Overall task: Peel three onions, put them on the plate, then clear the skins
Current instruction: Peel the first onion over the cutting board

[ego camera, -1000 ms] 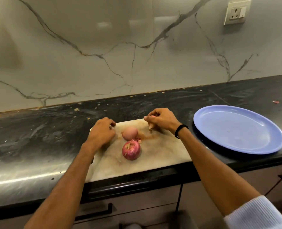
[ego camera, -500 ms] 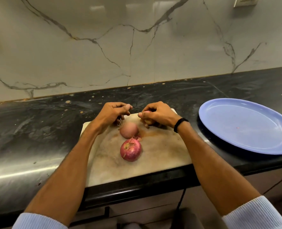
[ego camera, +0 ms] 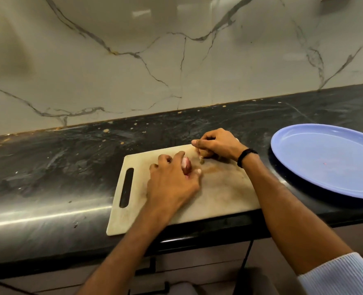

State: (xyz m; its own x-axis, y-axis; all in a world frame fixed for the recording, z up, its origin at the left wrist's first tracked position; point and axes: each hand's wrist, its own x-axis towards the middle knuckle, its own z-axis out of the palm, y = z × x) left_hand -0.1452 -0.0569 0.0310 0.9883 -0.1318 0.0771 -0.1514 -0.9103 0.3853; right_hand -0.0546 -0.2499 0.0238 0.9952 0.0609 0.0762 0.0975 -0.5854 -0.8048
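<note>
A pale cutting board (ego camera: 223,188) lies at the counter's front edge. My left hand (ego camera: 172,182) rests on its middle, with finger and thumb closed round a pink onion (ego camera: 186,165). Only a sliver of that onion shows. The other onion on the board is hidden under this hand. My right hand (ego camera: 218,144) sits at the board's far edge, curled round a small brownish onion (ego camera: 205,154) that is mostly hidden. A scrap of skin (ego camera: 202,162) lies just below it. The blue plate (ego camera: 304,177) stands to the right and holds no onions.
The black stone counter (ego camera: 59,167) runs left and right, with crumbs along the marble wall (ego camera: 176,60). The board's handle slot (ego camera: 126,187) faces left. A tiny red speck (ego camera: 324,163) lies on the plate. Drawer fronts (ego camera: 146,277) are below the counter edge.
My left hand has come forward from the board's far edge and closed over the onions in the middle. The right hand stays where it was. The view has shifted left.
</note>
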